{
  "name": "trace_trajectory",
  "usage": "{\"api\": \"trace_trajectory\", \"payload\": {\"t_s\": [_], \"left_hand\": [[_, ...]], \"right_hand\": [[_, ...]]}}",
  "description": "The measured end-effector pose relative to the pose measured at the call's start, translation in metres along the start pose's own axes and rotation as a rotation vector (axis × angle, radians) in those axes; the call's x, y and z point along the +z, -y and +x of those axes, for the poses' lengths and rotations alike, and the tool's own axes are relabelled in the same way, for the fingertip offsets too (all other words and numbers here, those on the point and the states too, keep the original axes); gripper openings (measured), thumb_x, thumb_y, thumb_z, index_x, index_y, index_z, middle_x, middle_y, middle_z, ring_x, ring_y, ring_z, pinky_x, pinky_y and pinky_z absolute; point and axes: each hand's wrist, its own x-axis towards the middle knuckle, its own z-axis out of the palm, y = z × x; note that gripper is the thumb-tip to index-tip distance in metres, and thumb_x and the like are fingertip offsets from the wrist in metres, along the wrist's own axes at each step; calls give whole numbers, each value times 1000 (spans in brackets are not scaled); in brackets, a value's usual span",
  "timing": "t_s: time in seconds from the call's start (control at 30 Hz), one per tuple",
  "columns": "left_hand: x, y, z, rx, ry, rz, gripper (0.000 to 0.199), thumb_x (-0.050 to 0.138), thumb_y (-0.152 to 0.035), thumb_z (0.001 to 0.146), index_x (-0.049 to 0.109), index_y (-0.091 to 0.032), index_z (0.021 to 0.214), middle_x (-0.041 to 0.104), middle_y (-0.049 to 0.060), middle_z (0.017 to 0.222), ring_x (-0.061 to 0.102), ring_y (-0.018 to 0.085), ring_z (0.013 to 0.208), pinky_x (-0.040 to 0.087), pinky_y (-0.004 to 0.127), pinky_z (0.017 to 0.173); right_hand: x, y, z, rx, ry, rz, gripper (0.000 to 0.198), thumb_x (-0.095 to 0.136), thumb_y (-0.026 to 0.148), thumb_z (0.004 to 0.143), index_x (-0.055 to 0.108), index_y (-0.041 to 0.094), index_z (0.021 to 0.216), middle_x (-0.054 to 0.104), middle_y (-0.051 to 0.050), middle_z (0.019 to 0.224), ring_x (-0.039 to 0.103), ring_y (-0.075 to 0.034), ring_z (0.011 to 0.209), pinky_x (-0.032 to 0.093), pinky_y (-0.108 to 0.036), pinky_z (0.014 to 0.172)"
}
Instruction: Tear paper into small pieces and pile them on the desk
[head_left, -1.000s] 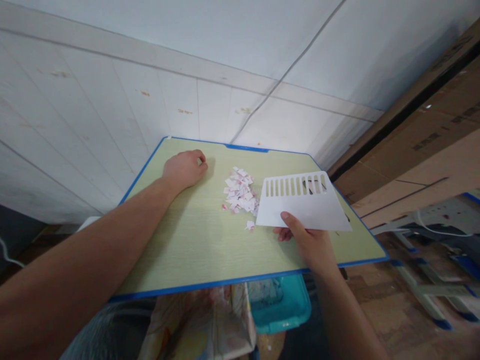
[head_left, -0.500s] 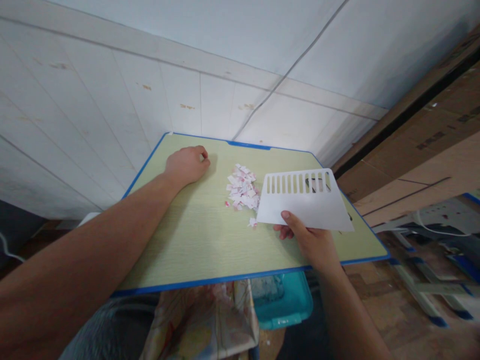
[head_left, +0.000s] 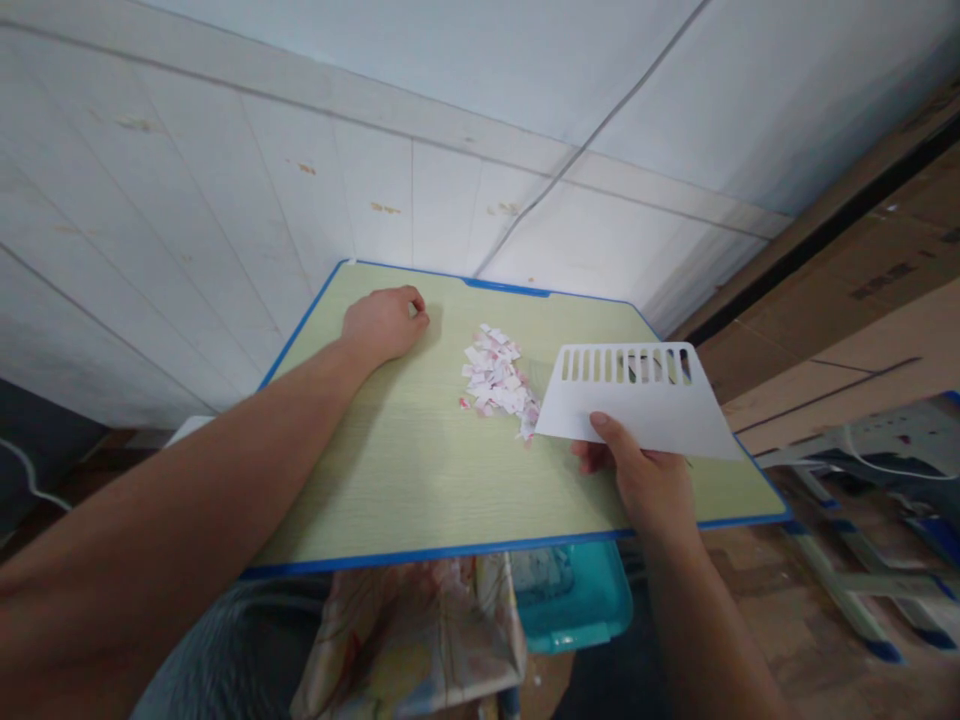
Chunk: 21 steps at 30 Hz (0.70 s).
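Note:
A loose heap of torn white and pink paper scraps [head_left: 495, 372] lies on the pale green tabletop [head_left: 420, 470]. My right hand [head_left: 645, 480] grips a flat white slotted scraper [head_left: 637, 415], thumb on top and fingers beneath. The scraper is tilted, its row of slots toward the wall, and its left corner is beside the scraps at the heap's right end. My left hand [head_left: 382, 325] rests on the table left of the heap, fingers curled in toward the thumb, with nothing visible in it. A dark-lined object behind the scraper shows only in part through the slots.
Below the table's front edge are a patterned cloth bag [head_left: 420, 640] and a turquoise plastic bin [head_left: 600, 590]. Brown cardboard [head_left: 840, 270] stands along the right side. A grey cable [head_left: 555, 180] runs down the white wall behind the table.
My right hand and the scraper have shifted right relative to the heap, showing more scraps at its right end. My left hand stays in place; the whole view has shifted slightly.

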Motion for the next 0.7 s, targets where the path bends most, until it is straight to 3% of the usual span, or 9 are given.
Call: {"api": "trace_trajectory", "payload": {"t_s": [0.1,0.23,0.37,0.53,0.7], "left_hand": [[1,0,2,-1,3,-6,38,64,-42,105,86,-31,133,89,11,131,80,40,129,64,49,109],[3,2,3,7,-7,-14,38,64,-42,105,86,-31,133,89,12,131,80,40,127,64,50,109],[5,3,3,19,-21,-8,39,62,-42,105,86,-30,134,89,12,129,80,40,128,65,49,108],[3,3,1,29,-13,-11,42,60,-40,105,87,-29,135,89,13,132,80,41,129,65,51,108],[4,3,2,27,-16,-10,42,60,-40,105,87,-29,135,89,12,133,80,40,131,65,51,109]], "right_hand": [[9,6,-6,-22,-25,-13,53,83,57,102,72,26,61,73,-5,59,68,-21,53,62,-35,60],[38,16,-8,-71,76,56,52,82,71,101,82,25,77,84,-9,75,77,-25,64,68,-39,69],[58,18,1,-56,166,17,57,78,76,100,80,26,74,83,-9,75,78,-25,68,69,-42,78],[60,15,7,-87,224,-85,56,71,72,104,79,28,69,79,-6,70,77,-26,69,66,-46,90],[56,12,-1,-69,181,-68,57,73,71,102,75,28,65,75,-5,65,72,-24,62,64,-41,76]]}}
